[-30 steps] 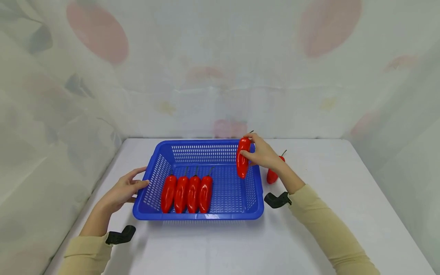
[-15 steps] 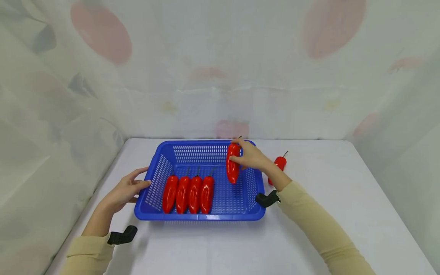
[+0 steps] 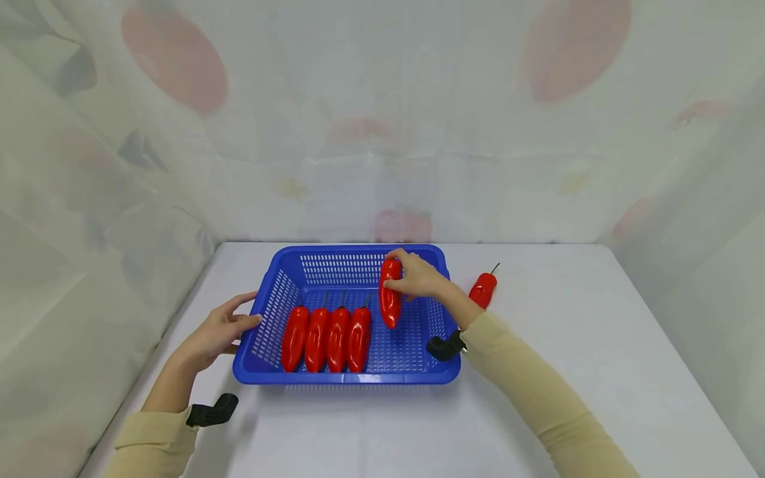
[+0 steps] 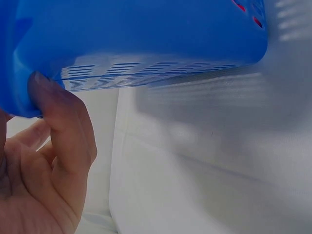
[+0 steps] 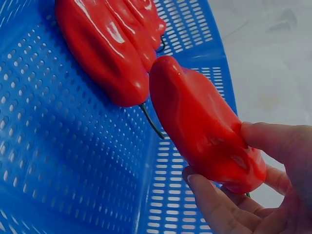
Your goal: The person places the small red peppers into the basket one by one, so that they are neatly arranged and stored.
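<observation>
A blue plastic basket (image 3: pixel 343 378) with slotted walls stands on the white table. My left hand (image 3: pixel 212 335) holds its left rim; the left wrist view shows a bent finger (image 4: pixel 70 122) against the rim. Inside, several glossy red peppers (image 3: pixel 338 340) with green stems lie side by side on the left of the basket floor. Over the basket's right part, my right hand (image 3: pixel 418 275) pinches another red pepper (image 3: pixel 391 295) between thumb and fingers, its tip pointing down. The right wrist view shows this held pepper (image 5: pixel 200 122) apart from the basket floor.
One more red pepper (image 3: pixel 483 290) lies on the table right of the basket, partly covered by the right forearm. White patterned sheeting (image 3: pixel 370 186) hangs behind and at both sides of the table (image 3: pixel 574 318).
My right hand has carried the pepper leftward and slightly lower over the basket, toward the row of peppers. The pepper on the table shows more. My left hand stays at the rim.
</observation>
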Action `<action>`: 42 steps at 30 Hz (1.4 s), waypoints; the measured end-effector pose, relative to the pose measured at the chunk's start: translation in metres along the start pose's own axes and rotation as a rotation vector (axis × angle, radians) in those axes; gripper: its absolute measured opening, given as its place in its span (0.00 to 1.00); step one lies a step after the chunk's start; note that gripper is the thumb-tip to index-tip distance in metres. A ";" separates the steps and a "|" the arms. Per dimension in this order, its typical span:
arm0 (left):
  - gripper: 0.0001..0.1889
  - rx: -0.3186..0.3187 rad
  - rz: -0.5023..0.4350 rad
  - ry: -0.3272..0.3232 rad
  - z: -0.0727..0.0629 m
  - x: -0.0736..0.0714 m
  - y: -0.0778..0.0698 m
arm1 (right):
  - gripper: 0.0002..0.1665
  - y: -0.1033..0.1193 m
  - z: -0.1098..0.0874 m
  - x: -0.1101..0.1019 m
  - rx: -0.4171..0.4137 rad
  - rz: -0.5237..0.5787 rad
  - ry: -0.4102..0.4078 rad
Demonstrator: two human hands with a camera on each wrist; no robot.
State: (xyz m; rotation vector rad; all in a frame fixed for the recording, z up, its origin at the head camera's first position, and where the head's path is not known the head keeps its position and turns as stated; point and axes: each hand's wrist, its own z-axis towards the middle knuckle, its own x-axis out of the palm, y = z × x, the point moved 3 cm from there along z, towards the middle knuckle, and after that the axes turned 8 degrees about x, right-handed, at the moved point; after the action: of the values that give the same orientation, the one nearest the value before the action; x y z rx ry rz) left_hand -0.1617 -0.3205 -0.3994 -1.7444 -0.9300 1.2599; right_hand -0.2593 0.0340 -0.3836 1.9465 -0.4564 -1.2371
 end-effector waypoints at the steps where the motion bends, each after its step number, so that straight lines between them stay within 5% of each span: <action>1: 0.37 0.000 0.000 0.000 0.000 0.000 0.000 | 0.35 0.000 0.001 0.002 0.005 -0.002 0.005; 30: 0.39 -0.002 0.009 0.009 0.001 -0.001 0.002 | 0.31 -0.015 0.014 0.043 0.235 -0.021 0.202; 42: 0.39 -0.003 0.007 0.012 0.001 -0.001 0.001 | 0.30 -0.017 0.010 0.047 0.268 -0.078 0.261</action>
State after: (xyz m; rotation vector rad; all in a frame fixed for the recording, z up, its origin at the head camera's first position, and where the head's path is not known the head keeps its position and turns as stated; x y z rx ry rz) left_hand -0.1630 -0.3218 -0.4002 -1.7575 -0.9199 1.2516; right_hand -0.2483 0.0100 -0.4275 2.3355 -0.4317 -0.9882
